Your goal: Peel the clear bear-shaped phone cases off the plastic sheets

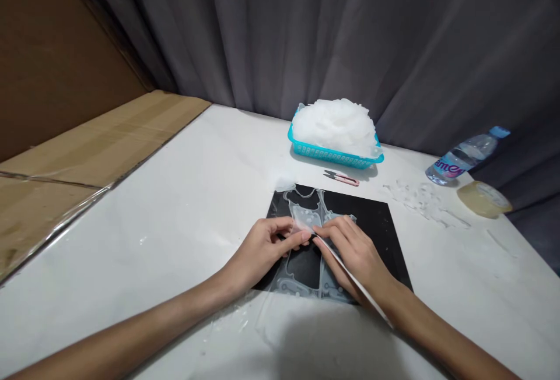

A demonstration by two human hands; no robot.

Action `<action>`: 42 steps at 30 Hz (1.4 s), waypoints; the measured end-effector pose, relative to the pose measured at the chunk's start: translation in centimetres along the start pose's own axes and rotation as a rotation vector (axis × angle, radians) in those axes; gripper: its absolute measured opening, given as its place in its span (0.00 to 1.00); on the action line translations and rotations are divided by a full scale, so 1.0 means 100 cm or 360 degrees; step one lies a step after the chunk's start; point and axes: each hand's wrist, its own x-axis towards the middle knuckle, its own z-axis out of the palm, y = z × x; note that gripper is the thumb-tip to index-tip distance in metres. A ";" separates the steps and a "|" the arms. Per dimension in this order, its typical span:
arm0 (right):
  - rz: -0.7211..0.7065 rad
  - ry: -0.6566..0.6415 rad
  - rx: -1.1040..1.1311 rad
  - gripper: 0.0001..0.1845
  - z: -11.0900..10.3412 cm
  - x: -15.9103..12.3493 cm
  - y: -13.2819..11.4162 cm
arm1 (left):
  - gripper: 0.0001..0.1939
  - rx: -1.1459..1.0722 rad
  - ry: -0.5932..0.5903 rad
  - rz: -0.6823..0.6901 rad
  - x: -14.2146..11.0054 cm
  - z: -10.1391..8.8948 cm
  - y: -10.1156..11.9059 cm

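Observation:
A frosted, translucent plastic sheet with cut-out shapes lies over a black rectangular mat. My left hand pinches a small translucent piece between thumb and fingers above the mat. Close beside it, fingertips nearly meeting, is my right hand, closed around a long, thin white strip that runs back under the palm towards the wrist. What kind of tool or material this strip is, I cannot make out. Pink-handled thread snips lie just beyond the mat.
Behind the mat stands a turquoise basket heaped with white translucent pieces. To the right are plastic scraps, a water bottle and a tape roll. Cardboard borders the left side; a grey curtain hangs behind.

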 end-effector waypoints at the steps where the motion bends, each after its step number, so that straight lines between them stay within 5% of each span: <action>1: 0.0016 -0.0011 0.0031 0.05 0.000 0.000 0.001 | 0.18 0.0011 -0.0005 0.0007 -0.001 0.001 0.000; 17: -0.0034 -0.0184 -0.0019 0.07 0.004 0.002 -0.003 | 0.07 0.0267 0.0116 0.0047 0.003 0.002 -0.012; 31: 0.0011 -0.0201 0.0152 0.10 -0.005 0.003 0.000 | 0.18 -0.0086 0.0037 -0.0120 0.000 0.000 -0.003; 42: 0.0068 -0.0176 0.0122 0.10 -0.005 0.005 -0.004 | 0.07 -0.0023 0.0226 -0.0111 0.005 0.011 0.000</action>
